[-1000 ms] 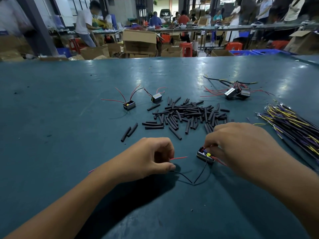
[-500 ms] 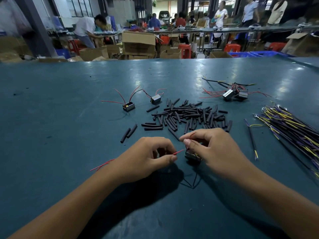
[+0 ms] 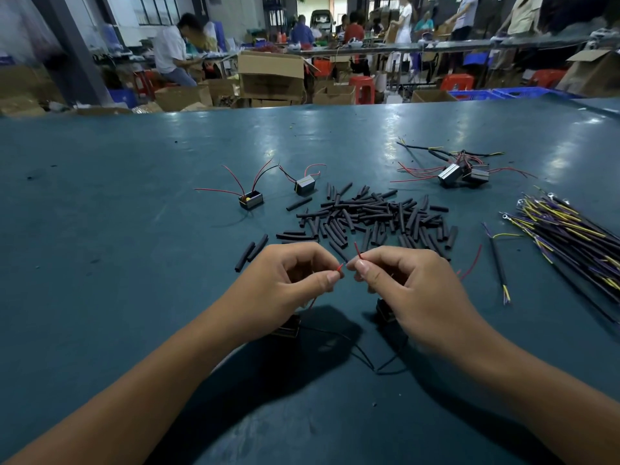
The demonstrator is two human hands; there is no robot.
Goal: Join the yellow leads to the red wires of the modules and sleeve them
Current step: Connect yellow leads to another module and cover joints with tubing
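Head view. At centre, left hand (image 3: 288,280) and right hand (image 3: 402,280) raised just above the teal desk (image 3: 100,263), fingertips nearly meeting. Left grip pressed together, thumb and forefinger pinching a thin red wire (image 3: 340,267); right grip likewise pinching a second red wire end (image 3: 357,250) that sticks up toward 12 o'clock. Under each hand, toward 6 o'clock, one small dark module: left one (image 3: 288,327) resting on the desk, right one (image 3: 385,310) half hidden by the palm. From these, thin black wires (image 3: 369,362) trailing toward 6 o'clock and meeting on the desk.

At 12 o'clock from the hands, a loose heap of short black sleeve pieces (image 3: 372,216); at 10 o'clock, two stray sleeves (image 3: 251,252) lying side by side. Farther toward 11 o'clock, an open-topped module with red wires (image 3: 251,199) and just beside it a second module (image 3: 304,186). At 1 o'clock, well apart, a cluster of modules with red and black leads (image 3: 459,172). At 3 o'clock, a bundle of yellow-and-purple leads (image 3: 567,229) with ring terminals, plus one single black-sheathed lead (image 3: 498,263) lying apart from it, nearer the right hand.

Beyond the desk at 12 o'clock, cardboard boxes (image 3: 271,75), red stools, seated and standing people, blurred.
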